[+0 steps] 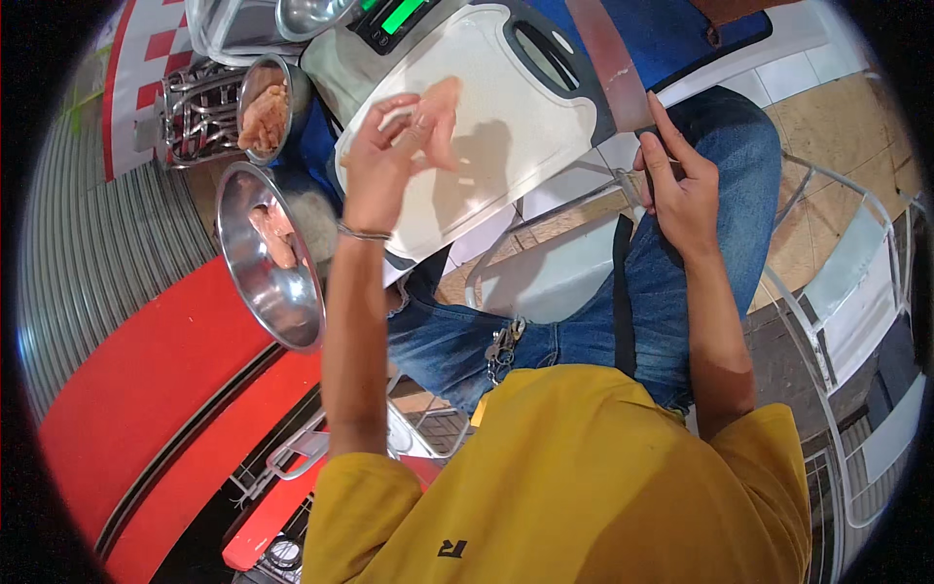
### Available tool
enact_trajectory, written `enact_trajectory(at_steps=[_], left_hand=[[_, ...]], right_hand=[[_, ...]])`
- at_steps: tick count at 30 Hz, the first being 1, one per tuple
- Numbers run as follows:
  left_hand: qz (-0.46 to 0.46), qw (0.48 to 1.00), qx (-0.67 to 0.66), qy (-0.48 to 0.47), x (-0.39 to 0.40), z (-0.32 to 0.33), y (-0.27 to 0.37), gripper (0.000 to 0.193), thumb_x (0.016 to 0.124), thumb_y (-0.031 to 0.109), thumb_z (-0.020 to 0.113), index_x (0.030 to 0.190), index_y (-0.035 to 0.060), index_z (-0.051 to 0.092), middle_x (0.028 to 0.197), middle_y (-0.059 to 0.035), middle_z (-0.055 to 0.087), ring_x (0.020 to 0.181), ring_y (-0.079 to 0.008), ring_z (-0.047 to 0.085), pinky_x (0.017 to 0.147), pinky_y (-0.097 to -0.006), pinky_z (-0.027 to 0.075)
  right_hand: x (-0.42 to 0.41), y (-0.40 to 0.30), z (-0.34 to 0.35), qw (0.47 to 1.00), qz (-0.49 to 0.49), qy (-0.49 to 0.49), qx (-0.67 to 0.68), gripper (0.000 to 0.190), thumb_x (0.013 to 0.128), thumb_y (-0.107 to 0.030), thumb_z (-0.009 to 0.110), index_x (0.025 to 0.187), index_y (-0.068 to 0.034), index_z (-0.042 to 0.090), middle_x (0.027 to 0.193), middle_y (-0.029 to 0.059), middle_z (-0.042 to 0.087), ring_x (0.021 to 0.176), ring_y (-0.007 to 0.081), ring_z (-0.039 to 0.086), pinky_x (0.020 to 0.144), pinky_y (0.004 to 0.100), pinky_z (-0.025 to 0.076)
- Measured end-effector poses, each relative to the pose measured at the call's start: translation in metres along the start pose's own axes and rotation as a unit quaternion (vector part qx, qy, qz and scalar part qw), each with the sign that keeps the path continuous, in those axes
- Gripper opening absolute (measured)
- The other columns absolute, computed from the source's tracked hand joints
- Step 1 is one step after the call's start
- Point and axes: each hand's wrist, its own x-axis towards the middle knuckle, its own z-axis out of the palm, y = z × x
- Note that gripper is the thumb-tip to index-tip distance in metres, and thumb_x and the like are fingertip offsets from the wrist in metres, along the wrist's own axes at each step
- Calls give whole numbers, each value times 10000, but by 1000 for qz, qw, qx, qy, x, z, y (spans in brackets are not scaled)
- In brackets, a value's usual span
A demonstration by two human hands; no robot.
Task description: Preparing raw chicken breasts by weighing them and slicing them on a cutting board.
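Observation:
My left hand (383, 168) pinches a pale piece of raw meat (441, 117), which looks like chicken, above the white cutting board (489, 66). The meat hangs from my fingers and its shadow falls on the board. In my right hand (682, 190) is a wide-bladed kitchen knife (616, 73), held beyond the board's right end with its blade pointing away from me. My fingers hide most of its handle. Left of the board, a large steel bowl (237, 233) tilts in view with a few raw meat pieces (276, 237) inside.
A smaller steel bowl (290, 120) holds cut meat strips (263, 120). Beside it stands a metal rack (197, 117). A digital scale (379, 33) with a lit green display sits behind the board, near another steel bowl (310, 14). Metal-framed chairs (850, 314) stand at right.

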Motion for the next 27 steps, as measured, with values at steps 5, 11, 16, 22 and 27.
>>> enact_trajectory(at_steps=[5, 11, 16, 22, 27], left_hand=[[-25, 961, 246, 125, -22, 27, -38, 337, 918, 134, 695, 1191, 5, 545, 920, -145, 649, 730, -225, 684, 547, -308, 521], [316, 811, 450, 198, -27, 37, -56, 440, 949, 84, 585, 1367, -20, 495, 1386, -251, 524, 1291, -391, 505, 1053, -451, 404], [257, 838, 462, 132, -25, 51, -79, 527, 1018, 156, 437, 1482, -76, 346, 1548, -262, 334, 1433, -408, 328, 1190, -482, 230], [258, 853, 422, 165, -29, 49, -83, 491, 1013, 153, 456, 1440, -86, 410, 1508, -265, 398, 1407, -409, 372, 1180, -473, 263], [256, 875, 365, 190, -23, 42, -79, 469, 1000, 155, 490, 1417, -59, 454, 1482, -259, 437, 1393, -409, 392, 1169, -475, 284]], right_hand=[[-1, -1, 2, 998, -10, -44, -43, 417, 967, -141, 622, 1382, -114, 586, 776, 31, 635, 710, 63, 540, 674, 251, 488], [-16, -16, 23, 995, 19, -93, -36, 405, 969, -151, 618, 1370, -102, 593, 891, 92, 712, 779, 67, 597, 717, 272, 503], [-35, -21, 53, 979, -46, -156, -121, 395, 959, -156, 609, 1345, -72, 599, 1015, 250, 684, 899, 358, 698, 770, 387, 514], [-39, -16, 61, 967, -101, -162, -167, 398, 953, -140, 611, 1344, -68, 593, 981, 264, 664, 891, 412, 658, 745, 422, 503], [-35, -23, 59, 966, -111, -154, -173, 408, 959, -116, 628, 1362, -58, 586, 1149, 249, 681, 1073, 333, 688, 884, 349, 517]])
